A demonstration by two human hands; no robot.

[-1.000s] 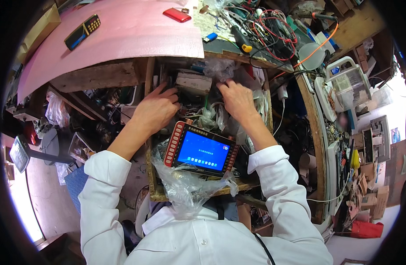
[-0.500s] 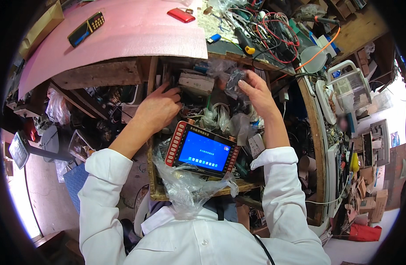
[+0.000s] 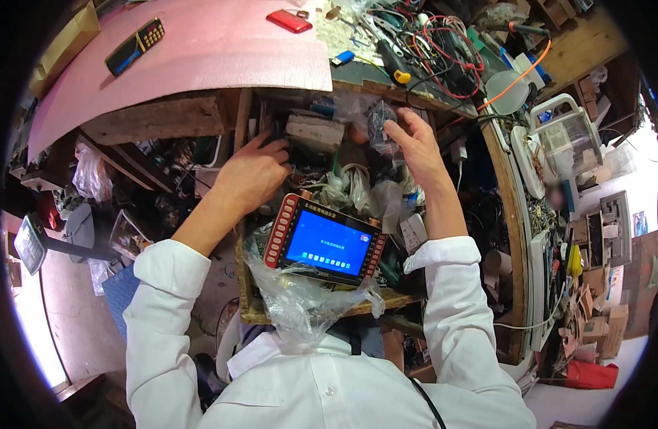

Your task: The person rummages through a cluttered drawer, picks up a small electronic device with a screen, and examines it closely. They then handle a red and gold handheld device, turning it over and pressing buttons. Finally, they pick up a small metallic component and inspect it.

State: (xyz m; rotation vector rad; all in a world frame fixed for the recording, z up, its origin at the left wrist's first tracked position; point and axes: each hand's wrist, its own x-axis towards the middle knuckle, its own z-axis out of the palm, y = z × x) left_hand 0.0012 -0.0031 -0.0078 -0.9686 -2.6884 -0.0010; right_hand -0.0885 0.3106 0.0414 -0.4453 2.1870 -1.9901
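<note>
A wooden drawer (image 3: 241, 275) full of clutter is pulled out in front of me. My right hand (image 3: 418, 146) is closed on a clear plastic bag (image 3: 381, 127) with something dark inside, at the drawer's far right. My left hand (image 3: 254, 171) reaches into the far left, fingers bent and slightly apart beside a worn pale box (image 3: 315, 131); its fingertips are partly hidden. Between my forearms, a red-and-black portable video player (image 3: 327, 239) with a lit blue screen lies tilted on the drawer's contents. Crumpled clear plastic (image 3: 293, 293) hangs below it over the front edge.
Pink foam sheeting (image 3: 222, 64) covers the bench beyond the drawer, bearing a black-and-gold handset (image 3: 134, 47) and a red case (image 3: 289, 21). Tangled red and black leads (image 3: 447, 53) and a screwdriver (image 3: 393, 63) lie at the far right. Shelves of boxes stand farther right.
The view has shifted slightly. My right hand still pinches the plastic bag, with its fingers moved a little; my left hand stays in the drawer's far left, nearly in place.
</note>
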